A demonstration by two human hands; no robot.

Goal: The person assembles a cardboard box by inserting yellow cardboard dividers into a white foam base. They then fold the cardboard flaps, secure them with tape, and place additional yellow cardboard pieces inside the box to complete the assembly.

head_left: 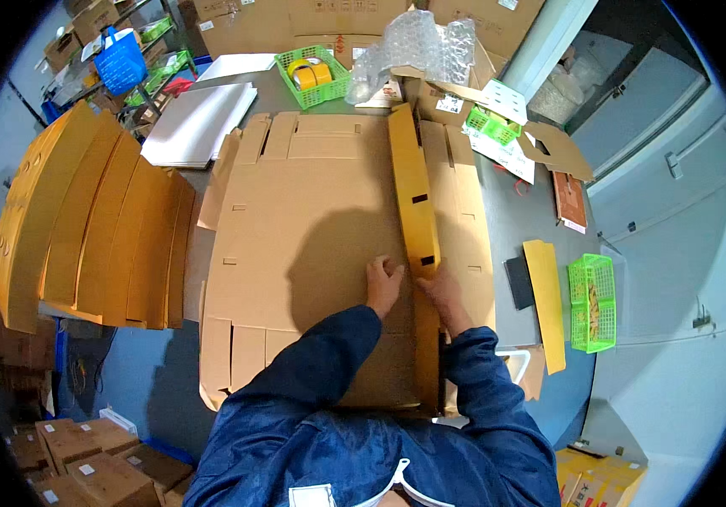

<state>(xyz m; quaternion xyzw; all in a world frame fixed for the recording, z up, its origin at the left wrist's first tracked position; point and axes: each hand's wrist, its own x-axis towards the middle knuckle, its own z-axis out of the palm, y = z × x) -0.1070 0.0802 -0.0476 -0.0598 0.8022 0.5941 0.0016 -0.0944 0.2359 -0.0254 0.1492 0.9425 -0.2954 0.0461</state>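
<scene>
A large flattened cardboard sheet (329,194) with slots and cut flaps lies in front of me. Along its right part stands a long folded cardboard strip (414,194), yellowish, with small dark slots, running from the far edge toward my body. My right hand (447,300) grips the strip's near part, thumb on its left side and the other fingers partly hidden behind it. My left hand (383,286) is just left of the strip, over the sheet. Its fingers are curled in toward the thumb, and nothing shows in them.
At the left stands a row of yellow-brown cardboard pieces (92,220). White sheets (198,127), a green basket (329,89) with tape rolls and bubble wrap (418,51) lie at the back. A yellow cardboard strip (545,296) and another green basket (577,325) are at the right.
</scene>
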